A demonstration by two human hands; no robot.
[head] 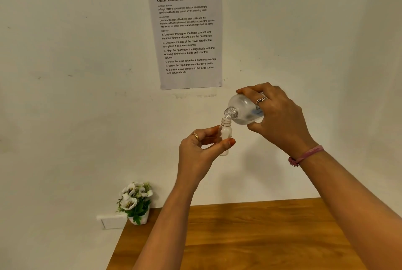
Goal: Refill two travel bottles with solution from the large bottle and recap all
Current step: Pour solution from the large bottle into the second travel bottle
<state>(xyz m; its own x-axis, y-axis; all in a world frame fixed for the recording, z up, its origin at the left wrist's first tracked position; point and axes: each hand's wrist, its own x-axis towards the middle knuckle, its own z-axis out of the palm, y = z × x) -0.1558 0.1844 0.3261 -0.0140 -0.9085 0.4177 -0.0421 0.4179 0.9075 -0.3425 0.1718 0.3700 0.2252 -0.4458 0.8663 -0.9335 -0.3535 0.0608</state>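
My right hand (278,115) grips the large clear bottle (241,111), uncapped and tipped down to the left, high above the table in front of the wall. Its threaded mouth sits right over the open neck of a small clear travel bottle (226,130). That small bottle stands upright, pinched between the thumb and fingers of my left hand (200,150). My thumb covers part of its lower body. No caps and no second travel bottle are in view.
A wooden table (250,237) fills the lower right. A small white pot of white flowers (136,202) stands at its far left corner, by a white wall fitting (111,223). A printed task sheet (187,34) hangs on the white wall.
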